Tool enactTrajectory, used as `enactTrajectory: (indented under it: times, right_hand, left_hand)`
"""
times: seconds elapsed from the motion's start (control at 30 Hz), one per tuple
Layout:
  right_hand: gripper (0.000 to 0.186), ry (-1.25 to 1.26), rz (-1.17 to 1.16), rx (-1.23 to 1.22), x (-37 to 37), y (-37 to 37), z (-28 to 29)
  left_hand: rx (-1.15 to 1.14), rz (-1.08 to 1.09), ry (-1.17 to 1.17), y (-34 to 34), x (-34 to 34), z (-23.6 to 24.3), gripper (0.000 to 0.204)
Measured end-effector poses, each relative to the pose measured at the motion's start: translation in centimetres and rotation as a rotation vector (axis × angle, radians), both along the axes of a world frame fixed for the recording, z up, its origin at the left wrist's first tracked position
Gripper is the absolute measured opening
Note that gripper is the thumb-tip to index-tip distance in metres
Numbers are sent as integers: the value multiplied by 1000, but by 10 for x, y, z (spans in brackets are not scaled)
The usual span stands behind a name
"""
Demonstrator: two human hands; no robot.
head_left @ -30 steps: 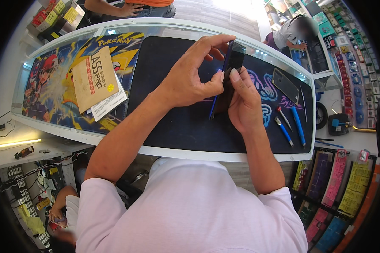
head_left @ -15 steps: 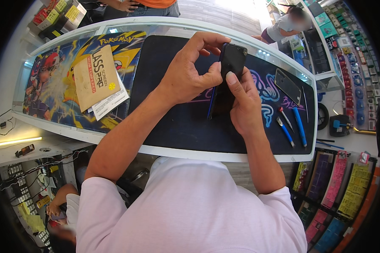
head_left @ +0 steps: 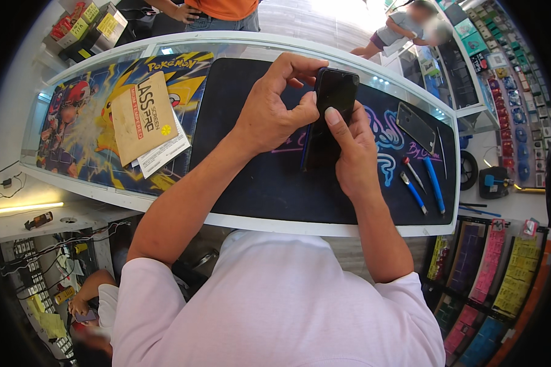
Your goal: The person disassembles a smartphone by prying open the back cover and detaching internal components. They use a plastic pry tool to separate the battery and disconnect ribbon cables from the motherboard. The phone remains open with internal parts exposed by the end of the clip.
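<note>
A dark smartphone [head_left: 332, 101] with a bluish edge is held up over the black mat, its glossy black screen toward me. My left hand [head_left: 281, 104] pinches it along the upper left side, thumb at the edge and index finger at the top corner. My right hand [head_left: 353, 147] grips its lower right side, with the thumb lying on the screen. The fingers behind the phone are hidden. On the mat to the right lie a grey phone back cover or phone [head_left: 416, 126], a blue-handled knife-like tool [head_left: 414, 193], a red-tipped screwdriver [head_left: 414, 173] and a blue pen-shaped tool [head_left: 434, 185].
The black mat [head_left: 251, 189] covers a white-framed glass counter [head_left: 275, 225]. To the left, a brown envelope [head_left: 144, 119] and white paper [head_left: 165, 155] rest on a colourful cartoon mat [head_left: 73, 134]. Beyond the counter stands a person in orange [head_left: 223, 9]. Accessory racks [head_left: 477, 263] line the right.
The phone sits slightly lower in view, and its screen faces me a little more squarely. Both hands keep their grip. The person at the upper right has shifted left.
</note>
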State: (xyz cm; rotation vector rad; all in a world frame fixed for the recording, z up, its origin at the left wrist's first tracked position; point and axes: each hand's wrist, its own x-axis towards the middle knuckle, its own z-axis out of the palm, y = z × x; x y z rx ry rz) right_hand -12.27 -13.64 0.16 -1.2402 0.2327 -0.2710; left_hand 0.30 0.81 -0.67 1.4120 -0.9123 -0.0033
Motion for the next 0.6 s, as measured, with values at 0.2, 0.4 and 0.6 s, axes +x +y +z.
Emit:
enactTrajectory:
  times: [0.2, 0.4, 0.6]
  right_hand:
    - [49, 12, -20, -32, 0, 1, 1]
    - [49, 11, -29, -13, 1, 2, 2]
    - [46, -15, -7, 96, 1, 2, 3]
  left_hand:
    - [-18, 15, 36, -1, -2, 3, 47]
    - [11, -82, 105, 1, -2, 4, 47]
    - [-75, -171, 148, -6, -1, -6, 48]
